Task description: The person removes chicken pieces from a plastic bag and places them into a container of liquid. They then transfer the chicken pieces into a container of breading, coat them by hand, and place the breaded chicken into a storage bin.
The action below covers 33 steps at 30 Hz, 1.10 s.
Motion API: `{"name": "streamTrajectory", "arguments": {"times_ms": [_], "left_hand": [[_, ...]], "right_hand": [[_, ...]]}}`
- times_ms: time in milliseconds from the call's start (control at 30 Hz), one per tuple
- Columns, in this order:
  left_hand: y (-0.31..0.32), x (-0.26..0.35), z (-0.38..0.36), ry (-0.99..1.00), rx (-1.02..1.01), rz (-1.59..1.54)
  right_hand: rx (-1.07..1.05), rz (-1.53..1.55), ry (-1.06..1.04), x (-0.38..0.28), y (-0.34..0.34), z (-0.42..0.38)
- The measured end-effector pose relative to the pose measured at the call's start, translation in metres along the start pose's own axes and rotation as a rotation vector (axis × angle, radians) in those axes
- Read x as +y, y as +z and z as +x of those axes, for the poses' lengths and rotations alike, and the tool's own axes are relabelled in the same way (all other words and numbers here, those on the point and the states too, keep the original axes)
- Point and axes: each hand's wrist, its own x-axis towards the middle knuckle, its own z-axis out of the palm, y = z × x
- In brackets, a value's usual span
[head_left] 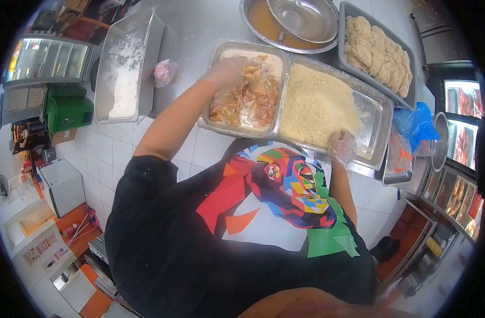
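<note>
My left hand (227, 73), in a clear plastic glove, reaches over the left part of a metal tray (206, 117) of wet raw meat pieces (253, 98) in pale batter. Motion smears its fingers, and meat lies right against them. At the front edge of a second metal tray (381, 119), my gloved right hand (343, 147) is curled beside a heap of pale breadcrumbs (316, 100). Whether it holds any crumbs is hidden. The two trays stand side by side.
A grey bin (342, 58) of crumb-coated pieces (377, 53) stands behind the crumb tray. A bowl (251, 24) of brownish liquid holds a metal strainer (306, 18). Left are a flour-dusted tray (127, 69) and a crumpled plastic bag (165, 72); right, a blue bag (416, 124).
</note>
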Motion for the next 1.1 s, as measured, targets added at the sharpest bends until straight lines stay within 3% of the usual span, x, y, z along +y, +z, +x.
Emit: {"name": "streamTrajectory", "arguments": {"times_ms": [100, 200, 300, 400, 433, 533, 633, 700, 767, 900, 1000, 1100], "left_hand": [[0.004, 0.027, -0.001, 0.046, -0.241, 0.235], [0.034, 0.038, -0.009, -0.006, -0.155, 0.396], [0.032, 0.043, 0.001, -0.014, -0.094, 0.256], [0.049, 0.008, 0.036, 0.184, 0.005, 0.224], [0.045, 0.011, 0.034, 0.097, -0.077, 0.185], [0.047, 0.023, 0.008, 0.111, -0.09, 0.328], [0.014, 0.058, -0.052, 0.079, -0.303, 0.396], [0.054, 0.011, -0.068, 0.286, -0.121, 0.696], [0.068, -0.002, -0.074, 0.33, -0.077, 0.843], [0.052, 0.015, -0.07, 0.197, -0.163, 0.744], [0.078, -0.007, -0.06, 0.171, -0.001, 0.631], [0.081, -0.03, -0.037, 0.109, 0.147, 0.438]], "right_hand": [[-0.012, -0.014, 0.007, 0.002, 0.003, 0.002], [-0.042, -0.038, 0.037, 0.001, 0.003, 0.002], [0.02, -0.013, 0.021, 0.003, 0.006, 0.002], [0.014, 0.04, 0.035, -0.006, -0.005, -0.001], [0.023, 0.042, 0.025, -0.006, -0.002, -0.004], [0.057, 0.035, 0.021, 0.0, 0.001, 0.003], [0.008, 0.021, 0.041, 0.0, 0.0, -0.003], [-0.02, 0.034, 0.05, -0.005, -0.008, -0.001], [0.115, 0.073, -0.021, 0.015, 0.019, 0.001], [0.354, -0.039, -0.066, 0.007, 0.016, -0.003], [0.285, -0.039, -0.068, 0.01, 0.019, -0.001], [0.119, -0.005, 0.061, 0.004, 0.013, 0.003]]}}
